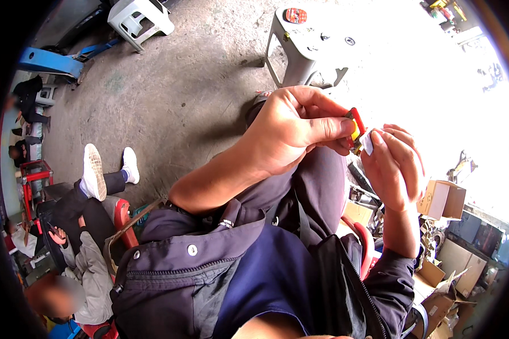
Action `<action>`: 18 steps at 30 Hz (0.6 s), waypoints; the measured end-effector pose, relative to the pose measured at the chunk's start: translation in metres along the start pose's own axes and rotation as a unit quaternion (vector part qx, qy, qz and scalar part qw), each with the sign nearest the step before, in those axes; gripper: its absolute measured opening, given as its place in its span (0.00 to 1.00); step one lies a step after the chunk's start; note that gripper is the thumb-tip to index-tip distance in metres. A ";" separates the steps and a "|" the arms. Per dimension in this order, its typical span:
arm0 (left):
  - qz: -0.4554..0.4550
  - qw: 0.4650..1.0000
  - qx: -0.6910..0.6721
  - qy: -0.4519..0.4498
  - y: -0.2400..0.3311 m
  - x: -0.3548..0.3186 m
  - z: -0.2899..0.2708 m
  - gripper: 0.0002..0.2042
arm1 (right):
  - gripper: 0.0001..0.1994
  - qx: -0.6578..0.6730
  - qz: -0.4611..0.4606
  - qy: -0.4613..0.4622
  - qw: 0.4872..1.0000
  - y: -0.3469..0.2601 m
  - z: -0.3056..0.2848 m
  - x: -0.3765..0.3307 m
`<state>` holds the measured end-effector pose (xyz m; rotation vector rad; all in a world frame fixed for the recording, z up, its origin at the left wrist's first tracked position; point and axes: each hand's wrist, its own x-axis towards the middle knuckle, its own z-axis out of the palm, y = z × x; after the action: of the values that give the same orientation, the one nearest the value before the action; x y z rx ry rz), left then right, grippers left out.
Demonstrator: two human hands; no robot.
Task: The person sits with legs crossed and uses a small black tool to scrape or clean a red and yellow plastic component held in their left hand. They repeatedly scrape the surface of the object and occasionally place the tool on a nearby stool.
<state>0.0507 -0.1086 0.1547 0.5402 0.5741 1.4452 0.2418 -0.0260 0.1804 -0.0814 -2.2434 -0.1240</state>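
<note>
Red-and-yellow packet [354,127] sits pinched between both hands, held up in front of the person's chest, above their lap. Left hand [291,130] closes on it, thumb and forefinger clamped along its near edge. Right hand [393,166] grips it from the other side, fingers curled, with a scrap of white paper [367,141] pressed under its fingertips against the packet. Beyond the hands a grey plastic stool [308,48] stands on the concrete floor [181,96], with a small round red thing on its seat. Cardboard boxes [442,199] lie at the right. Another person sits at the lower left, legs stretched out, white shoes [94,171] showing.
</note>
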 end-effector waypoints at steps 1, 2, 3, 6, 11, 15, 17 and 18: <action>0.000 1.000 0.001 -0.003 0.000 0.000 0.000 0.06 | 0.14 -0.001 -0.005 0.005 1.000 -0.001 -0.001 0.000; 0.002 1.000 0.000 0.004 0.000 0.000 0.002 0.06 | 0.13 -0.001 -0.010 0.009 1.000 -0.002 -0.001 0.000; 0.005 1.000 -0.002 0.011 0.000 0.001 0.004 0.07 | 0.13 -0.005 -0.013 0.007 1.000 -0.002 -0.001 0.002; 0.009 1.000 0.001 0.020 -0.001 0.001 0.005 0.08 | 0.12 -0.016 -0.016 -0.002 1.000 -0.004 -0.002 0.008; 0.009 1.000 0.019 0.019 0.001 0.000 0.007 0.08 | 0.10 -0.027 -0.025 -0.009 0.999 -0.005 -0.006 0.008; 0.029 0.999 0.036 0.008 0.000 0.000 0.006 0.08 | 0.10 -0.034 -0.017 -0.005 0.999 -0.005 -0.005 0.006; 0.025 0.998 0.058 0.012 0.000 -0.002 0.003 0.07 | 0.10 -0.046 -0.012 -0.012 0.999 0.002 -0.002 0.006; 0.014 0.997 0.072 0.016 0.001 -0.001 0.000 0.07 | 0.10 -0.044 -0.002 -0.020 0.999 0.003 -0.001 0.003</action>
<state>0.0504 -0.1093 0.1554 0.6402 0.7024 1.4485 0.2410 -0.0234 0.1834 -0.1277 -2.2777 -0.2245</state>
